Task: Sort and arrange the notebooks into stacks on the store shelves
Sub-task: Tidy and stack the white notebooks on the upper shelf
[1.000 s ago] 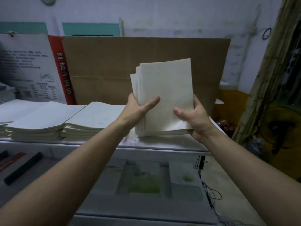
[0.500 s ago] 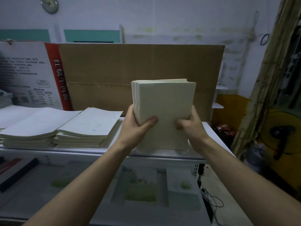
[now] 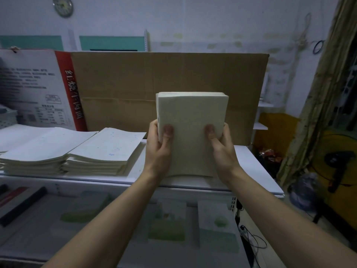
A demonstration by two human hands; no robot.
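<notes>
A bundle of notebooks point(image 3: 191, 136) stands upright on its lower edge on the right part of the white top shelf point(image 3: 257, 171), plain cream cover facing the camera; the left hand point(image 3: 158, 149) grips its left side and the right hand point(image 3: 222, 149) grips its right side, each with the thumb pressed on the front cover and the fingers wrapped round behind. To the left on the same shelf lie two flat stacks of pale notebooks, the nearer stack point(image 3: 104, 149) just beside the left hand and the farther stack point(image 3: 38, 147) touching it on the far side; a brown cardboard sheet point(image 3: 154, 78) stands behind them all; the lower shelf point(image 3: 38, 229) carries green-printed books point(image 3: 168, 223).
</notes>
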